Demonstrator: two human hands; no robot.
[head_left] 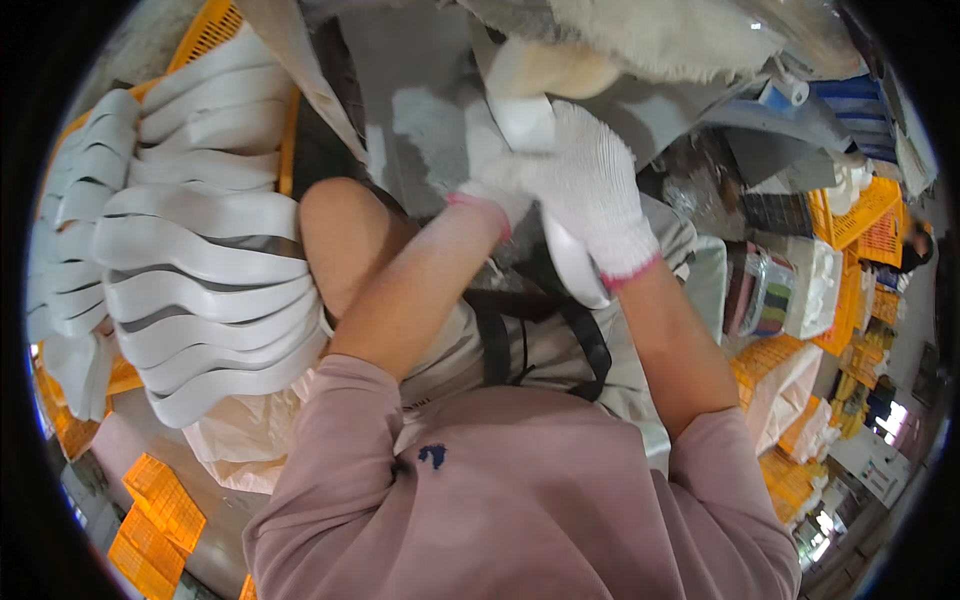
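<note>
A smooth white curved piece [572, 262], shaped like a shoe sole, is held aslant in front of me. My right hand [597, 180], in a white knit glove with a pink cuff, is closed over its middle. My left hand [497, 175], gloved alike and blurred, meets it from the left, close against the right hand; its fingers are partly hidden. The upper end of the piece [524, 122] reaches a rounded cream wheel-like part [552, 70], and I cannot tell whether they touch. Behind the hands stands a grey, stained panel [405, 70].
Many similar white curved pieces [205, 250] are stacked in a yellow crate [287, 150] on my left. Frayed pale cloth [680, 40] hangs over the work spot. More yellow crates [165, 500] stand at the lower left and others [870, 225] at the right, near a striped bundle [775, 295].
</note>
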